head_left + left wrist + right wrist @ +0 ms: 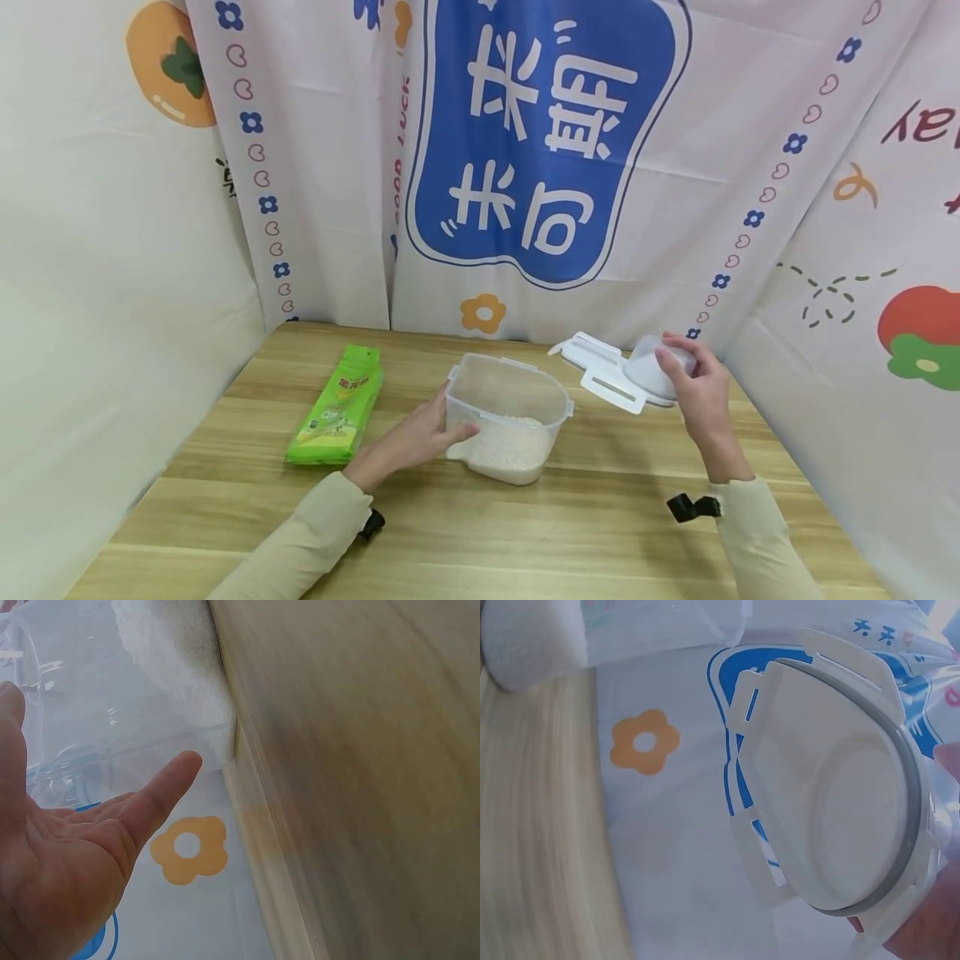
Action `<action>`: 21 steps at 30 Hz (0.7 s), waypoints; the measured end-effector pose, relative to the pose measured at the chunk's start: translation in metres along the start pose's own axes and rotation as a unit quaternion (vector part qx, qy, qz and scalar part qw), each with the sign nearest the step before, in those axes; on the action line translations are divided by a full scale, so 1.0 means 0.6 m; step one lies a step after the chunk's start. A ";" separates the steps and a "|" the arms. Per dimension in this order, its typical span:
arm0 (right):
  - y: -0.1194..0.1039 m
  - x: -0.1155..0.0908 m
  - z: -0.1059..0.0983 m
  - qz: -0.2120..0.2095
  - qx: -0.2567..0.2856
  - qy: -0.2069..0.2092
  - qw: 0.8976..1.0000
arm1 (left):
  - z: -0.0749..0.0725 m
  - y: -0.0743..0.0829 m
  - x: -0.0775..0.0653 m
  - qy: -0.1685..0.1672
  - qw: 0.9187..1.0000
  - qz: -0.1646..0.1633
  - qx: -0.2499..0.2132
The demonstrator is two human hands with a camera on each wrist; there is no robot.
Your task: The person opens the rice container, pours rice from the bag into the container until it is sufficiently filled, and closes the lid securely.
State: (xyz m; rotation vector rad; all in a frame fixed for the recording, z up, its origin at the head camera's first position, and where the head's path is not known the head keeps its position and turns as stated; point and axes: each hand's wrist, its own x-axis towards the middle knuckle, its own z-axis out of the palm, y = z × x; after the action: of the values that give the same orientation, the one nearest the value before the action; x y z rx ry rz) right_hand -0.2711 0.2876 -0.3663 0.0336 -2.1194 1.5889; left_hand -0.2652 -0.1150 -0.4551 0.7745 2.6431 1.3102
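fingers (pixel 692 345) hold lid (pixel 829 787), long axis leftward

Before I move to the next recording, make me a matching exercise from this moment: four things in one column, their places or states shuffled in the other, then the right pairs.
Column one
1. clear container
2. white lid
3. green packet
4. left hand

Column two
A. lying on the table, farthest left of the four things in the head view
B. in the right hand, off the container
C. at the container's side, with the thumb extended
D. partly filled with white grains

Right pairs: 1-D, 2-B, 3-A, 4-C
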 end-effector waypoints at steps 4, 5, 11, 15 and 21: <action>-0.016 -0.007 0.007 -0.006 0.017 -0.011 1.000 | 0.000 0.000 0.000 0.003 1.000 -0.001 0.005; -0.019 -0.009 0.010 -0.009 0.022 -0.013 1.000 | 0.000 0.000 0.000 0.004 1.000 0.000 0.006; -0.035 -0.021 0.031 -0.047 0.042 -0.019 0.998 | 0.001 0.001 -0.001 0.007 1.000 0.016 -0.002; -0.045 -0.027 0.047 -0.069 0.062 -0.026 0.995 | 0.001 0.003 -0.001 0.009 1.000 0.027 -0.005; -0.055 -0.039 0.069 -0.080 0.070 -0.038 0.994 | 0.002 0.003 -0.001 0.012 0.999 0.041 -0.006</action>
State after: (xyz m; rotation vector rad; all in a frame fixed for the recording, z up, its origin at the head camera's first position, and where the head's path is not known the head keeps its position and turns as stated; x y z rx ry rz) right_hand -0.2559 0.2329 -0.3541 0.3077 -2.0022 1.6598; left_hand -0.2634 -0.1136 -0.4546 0.8791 2.6452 1.3612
